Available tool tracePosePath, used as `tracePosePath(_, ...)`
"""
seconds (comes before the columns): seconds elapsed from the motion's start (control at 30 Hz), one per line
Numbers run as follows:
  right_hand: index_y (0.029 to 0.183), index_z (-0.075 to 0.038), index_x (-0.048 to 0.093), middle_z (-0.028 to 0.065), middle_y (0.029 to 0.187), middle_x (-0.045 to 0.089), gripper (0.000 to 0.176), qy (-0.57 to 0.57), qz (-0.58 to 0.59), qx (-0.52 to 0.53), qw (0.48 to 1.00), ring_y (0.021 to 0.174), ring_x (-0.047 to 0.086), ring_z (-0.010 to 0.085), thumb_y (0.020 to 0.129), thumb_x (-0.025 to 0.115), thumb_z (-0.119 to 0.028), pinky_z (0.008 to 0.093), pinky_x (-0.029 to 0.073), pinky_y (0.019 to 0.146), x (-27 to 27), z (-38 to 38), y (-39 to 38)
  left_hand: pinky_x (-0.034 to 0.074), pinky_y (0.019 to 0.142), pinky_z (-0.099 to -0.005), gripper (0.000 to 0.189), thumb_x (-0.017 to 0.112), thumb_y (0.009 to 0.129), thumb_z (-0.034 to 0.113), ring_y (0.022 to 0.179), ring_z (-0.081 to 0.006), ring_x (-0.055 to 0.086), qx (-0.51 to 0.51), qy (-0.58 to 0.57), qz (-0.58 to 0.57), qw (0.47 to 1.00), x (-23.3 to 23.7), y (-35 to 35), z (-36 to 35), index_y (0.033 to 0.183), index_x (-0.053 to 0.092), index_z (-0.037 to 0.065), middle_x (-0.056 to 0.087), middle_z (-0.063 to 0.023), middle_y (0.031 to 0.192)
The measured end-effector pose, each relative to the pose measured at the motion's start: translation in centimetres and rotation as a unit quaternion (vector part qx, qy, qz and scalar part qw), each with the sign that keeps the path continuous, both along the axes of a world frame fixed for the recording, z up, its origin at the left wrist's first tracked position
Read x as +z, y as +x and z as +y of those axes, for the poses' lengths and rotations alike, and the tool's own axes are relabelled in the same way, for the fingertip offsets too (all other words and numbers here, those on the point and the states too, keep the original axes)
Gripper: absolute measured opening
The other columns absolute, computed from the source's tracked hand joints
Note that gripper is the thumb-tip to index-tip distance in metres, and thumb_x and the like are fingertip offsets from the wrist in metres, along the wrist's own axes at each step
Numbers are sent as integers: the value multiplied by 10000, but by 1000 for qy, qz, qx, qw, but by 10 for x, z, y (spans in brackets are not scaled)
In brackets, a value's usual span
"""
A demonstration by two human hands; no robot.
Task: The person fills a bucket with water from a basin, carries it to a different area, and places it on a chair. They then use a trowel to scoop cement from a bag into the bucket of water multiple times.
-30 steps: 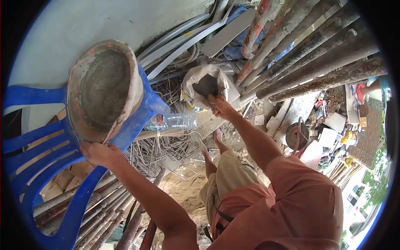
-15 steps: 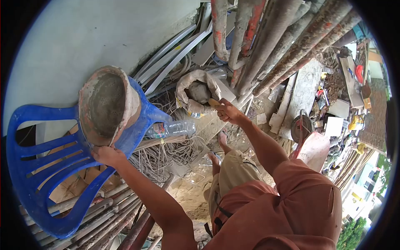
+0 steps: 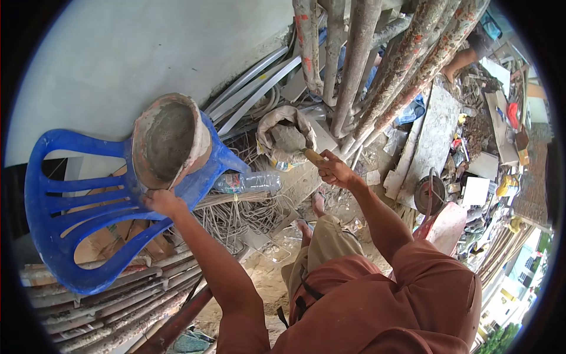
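My right hand is closed round the wooden handle of a trowel. Its grey blade lies within the mouth of an open paper bag that has grey powder inside, so blade and powder are hard to separate by colour. On the left, my left hand grips the near rim of a mortar-crusted bucket. Wet grey mortar fills much of that bucket, which rests on the seat of a blue plastic chair.
Scaffold pipes lean behind the bag, and more pipes lie at lower left. A plastic bottle and tangled rods lie between chair and bag. Rubble and planks cover the right side. Another person's leg shows at upper right.
The camera view has shifted. My right hand has drawn back slightly from the bag, and more of the trowel's handle and blade shows. My left hand remains on the bucket rim.
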State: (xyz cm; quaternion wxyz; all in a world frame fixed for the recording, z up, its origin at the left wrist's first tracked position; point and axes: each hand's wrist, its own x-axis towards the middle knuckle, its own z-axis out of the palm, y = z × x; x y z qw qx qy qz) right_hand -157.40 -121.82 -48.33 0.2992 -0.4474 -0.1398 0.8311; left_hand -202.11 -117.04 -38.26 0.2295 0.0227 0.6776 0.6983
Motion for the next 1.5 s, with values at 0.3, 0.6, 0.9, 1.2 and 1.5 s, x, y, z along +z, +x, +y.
tracePosePath(0.3,1039,-136,369,27,648,395,203,27,-51,27,998,424,289,50,936,540,-175,194,201,354,51,-6,6,429,863,-351,320,379,974,239,907,-291,569,11,21,64,998,-16,-5,8,1079,505,-36,574,-201,1014)
tracePosePath(0.6,1045,-138,364,11,651,378,215,42,-22,12,999,440,297,46,926,540,-171,196,198,358,115,-11,5,388,897,-390,396,306,993,216,1007,-372,517,11,-9,105,994,-7,1,12,1116,416,-144,492,-304,1148)
tracePosePath(0.9,1071,-146,358,43,682,439,222,56,-9,9,998,420,327,51,930,528,-170,177,198,337,171,5,-5,378,920,-375,366,312,996,185,1022,-339,501,3,2,119,993,14,17,8,1154,382,-137,467,-294,1173)
tracePosePath(1.2,1052,-149,386,71,694,473,162,64,3,28,998,419,338,44,936,499,-154,158,204,330,226,20,-17,368,949,-393,413,321,988,176,1074,-379,494,15,-33,150,988,22,23,6,1233,333,-157,438,-333,1234)
tracePosePath(1.5,1065,-150,393,59,688,461,172,137,36,109,984,391,334,29,956,504,-221,159,192,322,276,56,-73,350,931,-448,411,328,968,163,1094,-441,473,13,-18,180,983,9,18,8,1225,343,-157,451,-360,1213)
